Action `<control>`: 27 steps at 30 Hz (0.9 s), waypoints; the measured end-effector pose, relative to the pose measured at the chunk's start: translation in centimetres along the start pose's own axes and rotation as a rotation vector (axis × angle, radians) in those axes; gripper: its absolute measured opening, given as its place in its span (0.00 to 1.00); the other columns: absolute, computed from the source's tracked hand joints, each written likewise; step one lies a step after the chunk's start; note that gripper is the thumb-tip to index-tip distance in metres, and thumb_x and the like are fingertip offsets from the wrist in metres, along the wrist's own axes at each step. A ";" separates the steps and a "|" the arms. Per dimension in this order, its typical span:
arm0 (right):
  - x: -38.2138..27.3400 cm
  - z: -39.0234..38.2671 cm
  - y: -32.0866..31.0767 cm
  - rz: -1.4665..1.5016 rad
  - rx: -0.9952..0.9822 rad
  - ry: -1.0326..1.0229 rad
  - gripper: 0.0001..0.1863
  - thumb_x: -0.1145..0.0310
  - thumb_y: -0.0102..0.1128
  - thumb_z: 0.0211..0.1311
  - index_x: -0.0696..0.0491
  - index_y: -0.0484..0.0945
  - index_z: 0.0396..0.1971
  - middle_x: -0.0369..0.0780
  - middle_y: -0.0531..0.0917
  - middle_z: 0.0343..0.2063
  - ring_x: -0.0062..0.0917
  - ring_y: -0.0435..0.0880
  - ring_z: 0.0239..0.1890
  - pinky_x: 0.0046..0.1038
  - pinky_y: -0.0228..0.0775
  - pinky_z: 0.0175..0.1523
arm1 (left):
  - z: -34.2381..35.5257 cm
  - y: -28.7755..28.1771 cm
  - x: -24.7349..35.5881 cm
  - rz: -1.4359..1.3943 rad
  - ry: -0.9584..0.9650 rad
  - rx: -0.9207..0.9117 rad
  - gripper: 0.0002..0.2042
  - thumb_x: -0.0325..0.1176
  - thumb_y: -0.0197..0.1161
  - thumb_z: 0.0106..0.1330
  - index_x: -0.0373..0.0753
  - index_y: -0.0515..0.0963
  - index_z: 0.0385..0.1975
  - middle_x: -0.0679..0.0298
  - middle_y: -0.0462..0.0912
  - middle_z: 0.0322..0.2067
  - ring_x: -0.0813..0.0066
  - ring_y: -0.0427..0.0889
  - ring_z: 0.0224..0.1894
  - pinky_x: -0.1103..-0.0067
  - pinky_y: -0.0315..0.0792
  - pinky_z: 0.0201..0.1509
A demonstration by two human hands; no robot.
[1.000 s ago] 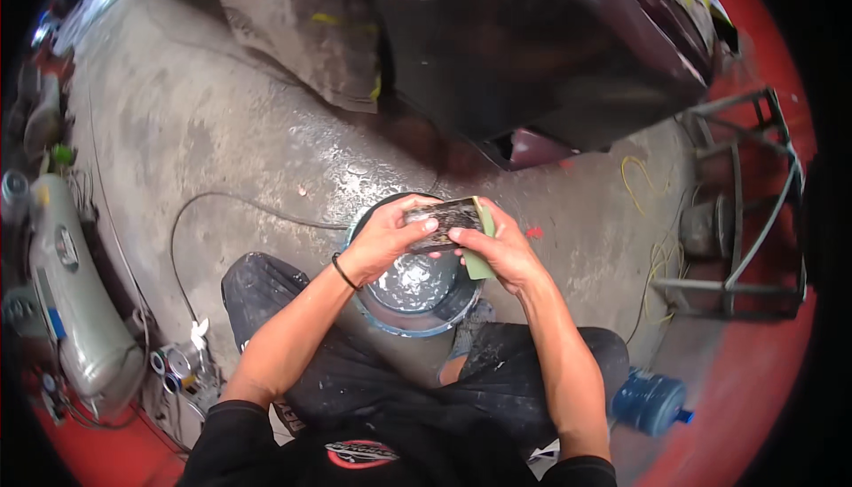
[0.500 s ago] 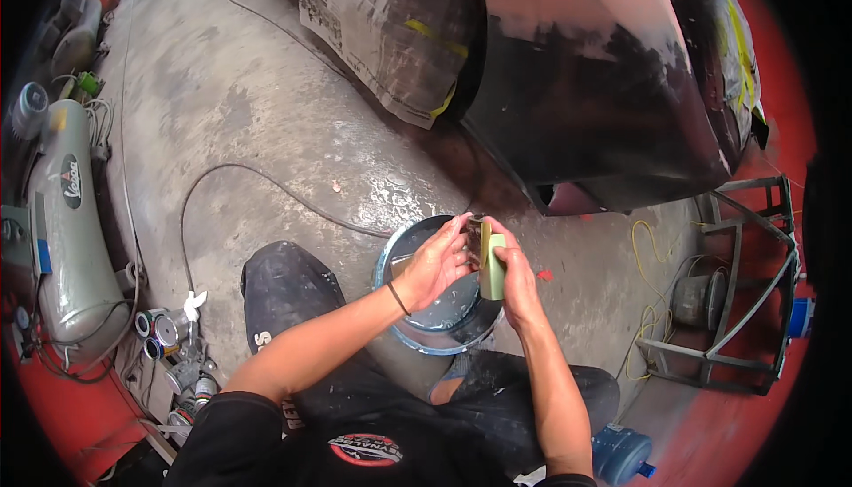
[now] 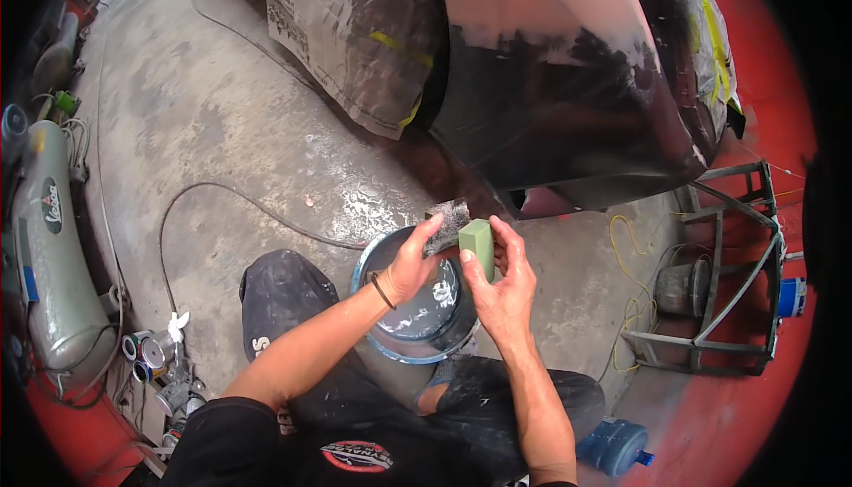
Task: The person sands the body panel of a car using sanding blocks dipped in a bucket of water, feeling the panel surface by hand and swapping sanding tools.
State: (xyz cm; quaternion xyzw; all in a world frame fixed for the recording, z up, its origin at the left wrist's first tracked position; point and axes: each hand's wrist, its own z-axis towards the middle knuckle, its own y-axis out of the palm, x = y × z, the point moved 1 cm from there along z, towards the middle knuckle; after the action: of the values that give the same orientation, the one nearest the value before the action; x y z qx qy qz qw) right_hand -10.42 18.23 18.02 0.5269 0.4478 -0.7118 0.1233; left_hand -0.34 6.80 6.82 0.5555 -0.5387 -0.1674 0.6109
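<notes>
My left hand (image 3: 408, 263) grips a dark, speckled sheet of abrasive paper (image 3: 451, 219) between thumb and fingers. Just to its right, my right hand (image 3: 505, 281) is closed around a pale green rectangular block (image 3: 476, 245), thumb on its near face. The two pieces are held a little apart. Both hands are over a round bucket (image 3: 412, 357) with dark, wet contents and whitish flecks, sitting on the concrete floor between my legs.
A car body panel (image 3: 568, 96) with masking paper (image 3: 346, 34) looms ahead. A grey compressor tank (image 3: 67, 300) and paint cans (image 3: 151, 358) line the left; a black hose (image 3: 257, 198) crosses the floor. At right are a metal frame (image 3: 721, 349) and blue water jug (image 3: 608, 447).
Earlier both hands held the dark piece and green block pressed together; now they have separated, the dark sheet in my left hand and the block in my right. The view has also shifted.
</notes>
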 end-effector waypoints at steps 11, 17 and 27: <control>2.1 2.4 -1.2 0.557 -0.026 0.277 0.31 0.71 0.75 0.75 0.62 0.76 0.73 0.42 0.91 0.58 0.25 0.88 0.63 0.32 0.76 0.73 | 0.5 1.7 0.4 0.081 -0.047 -0.120 0.28 0.54 0.50 0.93 0.38 0.74 0.77 0.62 0.87 0.64 0.70 0.85 0.67 0.69 0.75 0.77; 3.3 2.0 -0.2 0.314 0.004 0.131 0.34 0.71 0.79 0.72 0.60 0.77 0.74 0.44 0.88 0.63 0.28 0.86 0.67 0.34 0.76 0.74 | -0.8 1.7 0.7 0.148 -0.020 -0.045 0.27 0.48 0.51 0.93 0.40 0.70 0.83 0.58 0.78 0.75 0.68 0.77 0.77 0.61 0.73 0.82; 1.9 2.3 0.2 0.480 0.030 0.090 0.34 0.72 0.78 0.71 0.61 0.78 0.74 0.45 0.85 0.66 0.30 0.84 0.68 0.36 0.75 0.76 | -0.9 0.7 2.0 -0.020 -0.035 -0.175 0.28 0.44 0.55 0.92 0.37 0.67 0.84 0.59 0.78 0.76 0.68 0.78 0.76 0.58 0.72 0.83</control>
State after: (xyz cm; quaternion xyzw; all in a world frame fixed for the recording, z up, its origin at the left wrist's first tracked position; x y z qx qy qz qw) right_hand -12.54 16.90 16.33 0.6510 0.3041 -0.6447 0.2609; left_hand 0.87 5.84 8.52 0.5023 -0.5272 -0.2294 0.6458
